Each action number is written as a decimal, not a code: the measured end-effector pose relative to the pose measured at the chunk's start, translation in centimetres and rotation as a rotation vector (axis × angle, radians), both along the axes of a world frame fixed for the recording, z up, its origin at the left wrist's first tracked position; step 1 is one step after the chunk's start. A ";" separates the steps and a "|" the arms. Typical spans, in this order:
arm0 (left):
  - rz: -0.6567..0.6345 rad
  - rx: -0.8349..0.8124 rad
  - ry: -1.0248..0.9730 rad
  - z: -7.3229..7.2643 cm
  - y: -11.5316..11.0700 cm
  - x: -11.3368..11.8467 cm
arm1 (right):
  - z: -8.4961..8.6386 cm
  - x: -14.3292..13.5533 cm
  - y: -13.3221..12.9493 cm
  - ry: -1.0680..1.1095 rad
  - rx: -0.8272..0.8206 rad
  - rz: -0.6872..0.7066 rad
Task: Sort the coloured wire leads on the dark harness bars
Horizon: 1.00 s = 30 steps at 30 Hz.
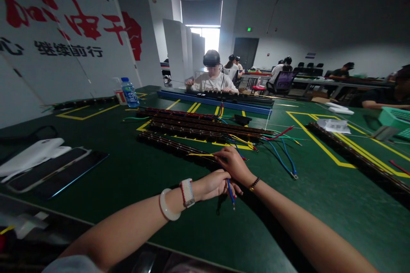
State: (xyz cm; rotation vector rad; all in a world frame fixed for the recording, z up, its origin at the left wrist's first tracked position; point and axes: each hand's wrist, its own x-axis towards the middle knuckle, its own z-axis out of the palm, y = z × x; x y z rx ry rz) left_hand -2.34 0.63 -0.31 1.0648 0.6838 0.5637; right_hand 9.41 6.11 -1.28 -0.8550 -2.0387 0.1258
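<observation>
So the right hand is pinching a thin yellow wire near the long dark wired strip on the green worktop, probably to guide it. The left hand is curled round short blue wires, seemingly keeping them together, ends dangling.

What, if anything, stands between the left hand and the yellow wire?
The right hand pinches the right end of the yellow wire, just beyond the left hand. Toward the wire's left tip, nothing visible stands in the way.
</observation>
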 end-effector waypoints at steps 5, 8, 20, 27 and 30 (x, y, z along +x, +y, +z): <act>-0.009 0.021 0.009 -0.2 0.1 0.0 | 0.1 0.1 -0.4 0.009 -0.001 -0.029; -0.027 0.037 0.012 -0.4 0.1 -0.1 | 0.1 0.1 -0.5 0.001 -0.004 -0.025; 0.013 0.003 0.078 0.5 -0.3 0.0 | -0.2 3.7 -1.4 0.183 -0.128 -0.042; -0.051 0.174 0.583 2.5 -0.3 -1.1 | -1.8 6.6 -2.3 0.131 -0.137 -0.067; -0.191 0.381 0.931 3.9 -0.3 -2.0 | -1.9 6.9 -2.5 0.111 -0.146 -0.075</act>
